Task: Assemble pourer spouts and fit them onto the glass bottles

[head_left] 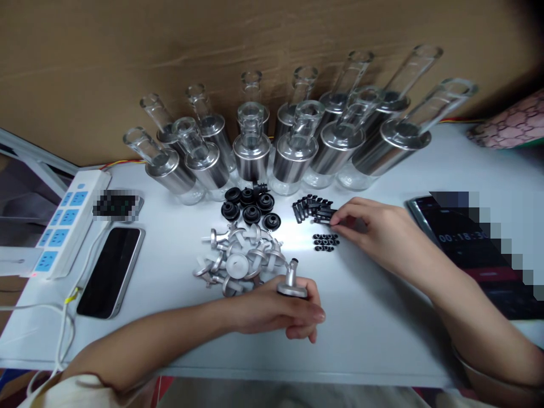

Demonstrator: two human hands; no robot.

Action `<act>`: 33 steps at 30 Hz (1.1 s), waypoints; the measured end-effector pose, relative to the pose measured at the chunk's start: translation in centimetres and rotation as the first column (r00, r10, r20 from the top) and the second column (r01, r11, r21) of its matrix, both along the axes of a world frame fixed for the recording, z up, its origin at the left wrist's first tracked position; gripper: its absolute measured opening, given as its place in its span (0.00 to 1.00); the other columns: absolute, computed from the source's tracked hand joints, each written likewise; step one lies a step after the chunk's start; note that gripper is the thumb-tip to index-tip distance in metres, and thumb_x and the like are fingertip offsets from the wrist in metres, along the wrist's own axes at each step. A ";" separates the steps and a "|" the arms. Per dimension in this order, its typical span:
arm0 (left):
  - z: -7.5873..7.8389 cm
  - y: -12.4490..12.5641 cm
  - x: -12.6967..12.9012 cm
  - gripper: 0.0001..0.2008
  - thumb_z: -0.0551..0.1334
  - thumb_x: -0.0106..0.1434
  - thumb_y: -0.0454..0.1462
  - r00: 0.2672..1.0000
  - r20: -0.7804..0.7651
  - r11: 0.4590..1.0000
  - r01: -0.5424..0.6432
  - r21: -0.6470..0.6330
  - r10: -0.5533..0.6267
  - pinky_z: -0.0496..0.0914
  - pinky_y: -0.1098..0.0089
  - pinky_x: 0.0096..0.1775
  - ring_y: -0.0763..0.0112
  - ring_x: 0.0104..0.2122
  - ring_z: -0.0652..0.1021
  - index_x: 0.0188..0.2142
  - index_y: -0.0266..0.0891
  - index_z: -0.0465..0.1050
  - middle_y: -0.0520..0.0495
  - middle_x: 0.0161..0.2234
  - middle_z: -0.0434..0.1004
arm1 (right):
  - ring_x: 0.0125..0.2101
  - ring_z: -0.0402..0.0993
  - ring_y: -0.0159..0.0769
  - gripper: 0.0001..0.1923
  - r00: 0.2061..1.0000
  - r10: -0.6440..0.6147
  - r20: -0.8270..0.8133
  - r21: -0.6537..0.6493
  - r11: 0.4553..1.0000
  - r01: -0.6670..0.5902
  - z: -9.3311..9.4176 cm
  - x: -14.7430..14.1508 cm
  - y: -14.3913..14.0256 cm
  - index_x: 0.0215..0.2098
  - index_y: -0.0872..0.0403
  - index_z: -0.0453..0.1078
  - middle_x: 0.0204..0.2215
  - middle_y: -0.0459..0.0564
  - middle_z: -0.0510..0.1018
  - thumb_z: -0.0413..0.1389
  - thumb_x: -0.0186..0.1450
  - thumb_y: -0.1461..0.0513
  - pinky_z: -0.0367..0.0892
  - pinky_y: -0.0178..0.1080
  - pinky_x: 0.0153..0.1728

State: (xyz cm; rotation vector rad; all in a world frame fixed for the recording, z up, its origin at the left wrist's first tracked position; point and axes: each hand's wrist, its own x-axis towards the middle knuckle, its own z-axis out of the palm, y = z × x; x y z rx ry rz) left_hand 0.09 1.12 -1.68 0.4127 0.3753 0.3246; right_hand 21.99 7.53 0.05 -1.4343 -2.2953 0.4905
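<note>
My left hand (276, 309) is closed around a silver bottle pourer (292, 283) near the front of the table. The pourer stands upright out of the fist, a small black cap on its spout; its lower end is hidden by my fingers. To the right, the fingertips of my right hand (369, 226) pinch a small narrow black plastic piece at the edge of a pile of black pieces (301, 209). Just below them, short black caps (325, 242) lie in rows. Beyond my left wrist is a heap of silver and white pourer tops (238, 265), with black ribbed stoppers (251, 214) behind it.
Several clear glass bottles with metal sleeves (295, 156) stand in two rows along the cardboard backing (272, 34). On the left are a white power strip (70, 221), cables and a dark phone (111, 272). A device showing a timer (463, 238) lies at right.
</note>
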 end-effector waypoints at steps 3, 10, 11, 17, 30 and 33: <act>0.0 0.0 0.0 0.17 0.73 0.52 0.41 1.000 -0.005 1.000 0.002 0.001 -0.002 0.65 0.69 0.35 0.82 0.17 0.64 0.25 0.37 0.65 0.60 0.16 0.65 | 0.24 0.74 0.37 0.05 1.000 0.010 0.016 -0.014 1.000 -0.010 0.0 0.1 0.0 0.30 0.55 0.71 0.28 0.51 0.77 0.54 0.63 0.66 0.67 0.39 0.28; 0.1 0.0 0.0 0.17 0.73 0.51 0.41 1.000 -0.018 1.000 -0.004 -0.008 0.004 0.65 0.69 0.35 0.81 0.17 0.65 0.25 0.37 0.66 0.60 0.17 0.66 | 0.23 0.73 0.37 0.02 0.994 -0.077 0.080 -0.047 0.996 0.081 0.5 0.2 0.1 0.29 0.54 0.73 0.25 0.48 0.77 0.59 0.59 0.66 0.65 0.39 0.27; 0.1 0.0 0.0 0.18 0.73 0.51 0.42 1.000 -0.022 1.000 -0.003 -0.006 0.003 0.65 0.69 0.35 0.81 0.17 0.65 0.25 0.37 0.66 0.60 0.17 0.66 | 0.23 0.73 0.37 0.02 0.992 -0.083 0.093 -0.052 0.995 0.088 0.5 0.3 0.1 0.28 0.54 0.73 0.25 0.48 0.77 0.59 0.59 0.65 0.65 0.39 0.26; 0.0 -0.1 0.1 0.18 0.74 0.49 0.42 0.999 -0.040 1.000 -0.007 -0.007 0.006 0.65 0.69 0.34 0.80 0.17 0.66 0.25 0.37 0.66 0.60 0.17 0.68 | 0.22 0.74 0.38 0.04 0.990 -0.057 0.128 -0.040 0.997 0.063 0.3 0.3 0.1 0.27 0.54 0.73 0.23 0.49 0.79 0.58 0.60 0.64 0.65 0.39 0.25; 0.0 -0.1 0.0 0.17 0.74 0.50 0.41 0.999 -0.035 0.999 -0.017 -0.028 0.016 0.65 0.70 0.35 0.80 0.18 0.68 0.25 0.36 0.67 0.58 0.17 0.69 | 0.21 0.73 0.37 0.05 0.983 -0.085 0.160 -0.063 0.993 0.096 0.2 0.1 0.0 0.27 0.55 0.72 0.24 0.50 0.79 0.58 0.61 0.64 0.64 0.39 0.25; 0.0 -0.1 0.1 0.17 0.74 0.50 0.41 0.999 -0.037 0.999 -0.019 -0.029 0.018 0.65 0.70 0.34 0.80 0.18 0.68 0.25 0.36 0.67 0.58 0.17 0.69 | 0.22 0.73 0.37 0.05 0.988 -0.070 0.140 -0.061 0.995 0.079 0.2 0.1 0.0 0.28 0.54 0.72 0.25 0.50 0.78 0.57 0.62 0.63 0.64 0.39 0.26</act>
